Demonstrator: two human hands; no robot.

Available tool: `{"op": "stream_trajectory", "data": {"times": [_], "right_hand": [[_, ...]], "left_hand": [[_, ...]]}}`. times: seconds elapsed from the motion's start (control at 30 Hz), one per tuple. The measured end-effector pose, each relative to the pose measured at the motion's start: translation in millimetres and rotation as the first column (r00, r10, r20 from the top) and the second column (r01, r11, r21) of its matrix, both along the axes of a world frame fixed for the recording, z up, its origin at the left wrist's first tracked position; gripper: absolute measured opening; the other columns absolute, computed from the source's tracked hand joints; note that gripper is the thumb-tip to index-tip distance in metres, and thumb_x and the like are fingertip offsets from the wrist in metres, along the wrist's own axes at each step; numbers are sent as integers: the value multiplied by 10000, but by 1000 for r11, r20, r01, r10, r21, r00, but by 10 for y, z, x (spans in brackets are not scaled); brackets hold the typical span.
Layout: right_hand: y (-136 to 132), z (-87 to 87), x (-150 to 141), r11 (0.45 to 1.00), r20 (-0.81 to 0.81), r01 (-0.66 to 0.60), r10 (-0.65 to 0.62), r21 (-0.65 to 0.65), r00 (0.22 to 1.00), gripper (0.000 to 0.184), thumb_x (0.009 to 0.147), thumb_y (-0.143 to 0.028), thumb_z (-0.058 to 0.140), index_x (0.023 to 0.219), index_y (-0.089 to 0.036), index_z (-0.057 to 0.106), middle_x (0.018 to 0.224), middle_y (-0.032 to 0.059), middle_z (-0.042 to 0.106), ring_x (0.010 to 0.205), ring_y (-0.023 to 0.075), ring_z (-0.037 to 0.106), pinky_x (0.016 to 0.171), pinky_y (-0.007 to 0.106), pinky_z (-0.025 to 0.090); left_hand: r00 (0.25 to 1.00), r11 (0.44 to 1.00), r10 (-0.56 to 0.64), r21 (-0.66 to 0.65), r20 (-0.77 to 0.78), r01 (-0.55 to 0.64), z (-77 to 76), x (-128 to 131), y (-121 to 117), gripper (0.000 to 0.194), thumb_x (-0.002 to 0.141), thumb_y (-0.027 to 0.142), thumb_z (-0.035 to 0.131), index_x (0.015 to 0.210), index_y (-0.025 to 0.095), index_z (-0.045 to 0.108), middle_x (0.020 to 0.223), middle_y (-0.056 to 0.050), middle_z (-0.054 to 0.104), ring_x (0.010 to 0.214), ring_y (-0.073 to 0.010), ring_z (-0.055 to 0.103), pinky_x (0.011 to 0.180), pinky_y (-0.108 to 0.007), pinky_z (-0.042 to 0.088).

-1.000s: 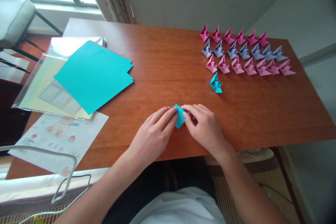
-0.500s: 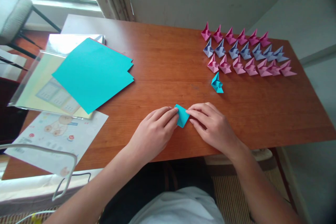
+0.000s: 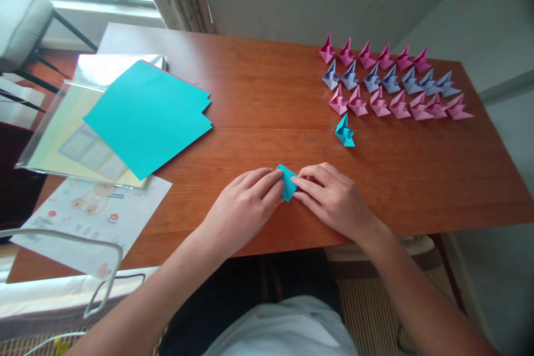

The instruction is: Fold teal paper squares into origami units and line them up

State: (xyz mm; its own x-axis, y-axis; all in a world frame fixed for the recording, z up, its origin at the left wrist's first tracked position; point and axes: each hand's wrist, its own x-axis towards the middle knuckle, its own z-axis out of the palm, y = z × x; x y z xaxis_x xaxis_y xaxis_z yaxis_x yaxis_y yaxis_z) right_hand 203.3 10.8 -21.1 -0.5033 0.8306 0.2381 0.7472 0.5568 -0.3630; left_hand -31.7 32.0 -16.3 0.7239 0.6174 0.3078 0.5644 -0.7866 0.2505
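Note:
A small folded piece of turquoise paper lies between my two hands near the table's front edge. My left hand is closed on its left side, with the fingertips over the paper and hiding that part. From the right, my right hand pinches the paper's right corner between thumb and fingers. Beyond my right hand stands a finished-looking turquoise origami figure with a pointed tip.
Rows of origami figures in dark pink, lavender and light pink stand at the back right. Turquoise sheets lie on a plastic sleeve at left, beside a printed sheet. A white bent tube crosses the lower left.
My right hand first drew back to the right, baring more of the small paper, then came back in to its right corner. My left hand stays on the paper.

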Motion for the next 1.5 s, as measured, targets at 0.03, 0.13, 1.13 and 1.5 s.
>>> {"op": "stream_trajectory", "data": {"times": [0.03,0.13,1.13,1.5], "right_hand": [[-2,-2,5,1000,-1,-2,2,-4,1000,257,987,-283,610,1224,-243,702,1108,93,710,978,244,633,869,411,563],[-7,-7,13,1000,-8,-1,1,-6,1000,252,985,-306,616,1209,-232,704,1117,101,707,978,248,631,874,421,565],[81,-14,-140,977,-190,150,-177,-150,966,180,1012,-218,566,913,-214,716,955,47,704,911,203,609,851,363,509],[111,40,-243,942,-140,249,-284,-224,949,153,996,-183,567,932,-182,705,950,76,702,951,234,625,883,376,496]], "left_hand": [[1000,1000,-7,9,-14,8,5,0,8,220,1003,205,560,1166,156,698,1242,-109,739,1149,-268,690,980,-415,589],[999,999,-31,27,-36,32,15,-13,33,221,1010,211,548,1156,141,698,1221,-108,749,1137,-271,693,950,-409,597],[953,976,213,-94,218,-197,-74,74,7,124,993,201,591,1009,172,711,1068,-57,760,919,-191,692,855,-315,565],[939,930,312,-246,142,-272,-14,109,93,199,1003,246,570,905,187,732,975,-42,741,821,-176,679,721,-288,522]]}}
